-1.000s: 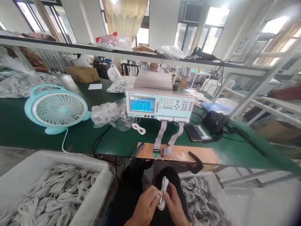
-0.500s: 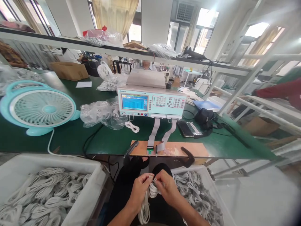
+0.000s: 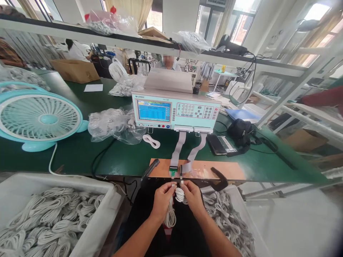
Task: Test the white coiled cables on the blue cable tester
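My left hand (image 3: pixel 161 200) pinches one white cable plug just below the green connector board (image 3: pixel 173 173) at the table's front edge. My right hand (image 3: pixel 195 199) grips another white cable plug (image 3: pixel 182 182), its tip at the small connector beside that board. Whether either plug is fully seated I cannot tell. A looped white cable (image 3: pixel 169 217) hangs under my left hand, and a tighter white coil (image 3: pixel 180 195) sits between my hands. Grey ribbon cables (image 3: pixel 178 150) run from the connectors up to a tester (image 3: pixel 175 110) with a lit blue screen.
A copper-coloured board (image 3: pixel 206 169) is clamped to the table edge by black clamps (image 3: pixel 219 178). Bins of coiled cables stand left (image 3: pixel 107 200) and right. On the table are a fan (image 3: pixel 43 117), plastic bags (image 3: pixel 112 125), one coiled cable (image 3: pixel 151 141) and a phone (image 3: pixel 215 144). A person sits beyond.
Both my hands have moved up and forward from my lap to the connectors at the table edge, bringing the plugs and coiled cable along. The view has shifted slightly.
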`<state>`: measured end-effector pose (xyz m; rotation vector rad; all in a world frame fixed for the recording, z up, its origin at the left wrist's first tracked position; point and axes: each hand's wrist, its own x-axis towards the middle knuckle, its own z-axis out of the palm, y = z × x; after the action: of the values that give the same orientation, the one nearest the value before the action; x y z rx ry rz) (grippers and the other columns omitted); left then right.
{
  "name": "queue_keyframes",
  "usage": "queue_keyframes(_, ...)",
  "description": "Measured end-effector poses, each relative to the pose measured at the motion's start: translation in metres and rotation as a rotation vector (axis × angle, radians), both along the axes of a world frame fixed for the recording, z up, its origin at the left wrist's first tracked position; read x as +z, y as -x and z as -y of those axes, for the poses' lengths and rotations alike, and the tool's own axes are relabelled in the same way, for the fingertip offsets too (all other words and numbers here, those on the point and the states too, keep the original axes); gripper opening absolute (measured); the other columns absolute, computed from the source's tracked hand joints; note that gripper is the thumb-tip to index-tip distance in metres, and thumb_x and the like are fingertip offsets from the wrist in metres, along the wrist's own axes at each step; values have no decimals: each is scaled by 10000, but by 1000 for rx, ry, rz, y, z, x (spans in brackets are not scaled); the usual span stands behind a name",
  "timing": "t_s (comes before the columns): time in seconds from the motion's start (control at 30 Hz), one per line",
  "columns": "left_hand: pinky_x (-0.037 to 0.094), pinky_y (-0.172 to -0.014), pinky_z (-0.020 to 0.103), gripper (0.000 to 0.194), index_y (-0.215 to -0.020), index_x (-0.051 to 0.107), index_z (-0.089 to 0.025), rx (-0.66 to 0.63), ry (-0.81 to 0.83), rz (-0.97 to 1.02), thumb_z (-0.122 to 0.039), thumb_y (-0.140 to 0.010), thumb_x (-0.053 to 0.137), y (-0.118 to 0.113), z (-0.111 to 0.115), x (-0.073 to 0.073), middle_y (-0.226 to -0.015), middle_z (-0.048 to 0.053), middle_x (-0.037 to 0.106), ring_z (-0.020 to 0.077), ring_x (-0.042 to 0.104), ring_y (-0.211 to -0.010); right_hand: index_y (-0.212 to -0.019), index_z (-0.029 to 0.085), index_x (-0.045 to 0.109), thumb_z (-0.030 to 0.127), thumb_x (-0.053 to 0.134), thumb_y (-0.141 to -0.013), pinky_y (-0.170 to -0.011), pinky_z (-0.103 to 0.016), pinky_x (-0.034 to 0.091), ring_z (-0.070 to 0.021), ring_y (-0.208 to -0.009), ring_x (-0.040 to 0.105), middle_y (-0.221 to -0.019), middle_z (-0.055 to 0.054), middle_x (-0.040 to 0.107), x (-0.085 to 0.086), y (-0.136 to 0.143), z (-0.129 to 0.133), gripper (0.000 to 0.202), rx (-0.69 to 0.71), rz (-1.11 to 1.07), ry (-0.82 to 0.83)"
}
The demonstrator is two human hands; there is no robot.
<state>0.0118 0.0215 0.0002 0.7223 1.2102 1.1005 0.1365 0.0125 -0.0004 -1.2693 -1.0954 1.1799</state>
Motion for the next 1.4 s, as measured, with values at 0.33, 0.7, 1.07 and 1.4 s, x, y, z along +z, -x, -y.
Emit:
queue_keyframes(0.33,364,-375,180,384,-888,711,-106,-79,29,8,-405,-648,735,8,-6,-9,-531,-28,547,77,433,-425,-689,177,592,468,621,-771,-528,-245,363,-126,-537,438,-588,25,539,5,5,-5,304,-60,-18,33)
queue_keyframes(0.7,326,-380,183,364,-631,605,-140,-299,-70,-137,-484,-746,603,19,-13,2,-495,-39,473,79,401,-410,-662,145,620,451,742,-666,-509,-234,354,-112,-505,449,-551,16,568,7,8,-7,330,-78,-228,162)
queue_keyframes(1.07,329,-388,180,338,-586,545,-153,-187,-157,-121,-422,-789,568,15,-13,-2,-544,-33,455,81,406,-443,-614,174,611,382,776,-632,-492,-232,377,-112,-474,465,-505,30,562,14,16,-9,267,-128,-469,274)
queue_keyframes(1.4,316,-413,194,337,-518,551,-151,-176,-234,-198,-389,-756,571,16,-20,3,-506,-18,472,93,416,-443,-646,168,643,419,781,-635,-533,-238,382,-124,-495,480,-527,18,585,15,10,-11,287,-57,-388,276)
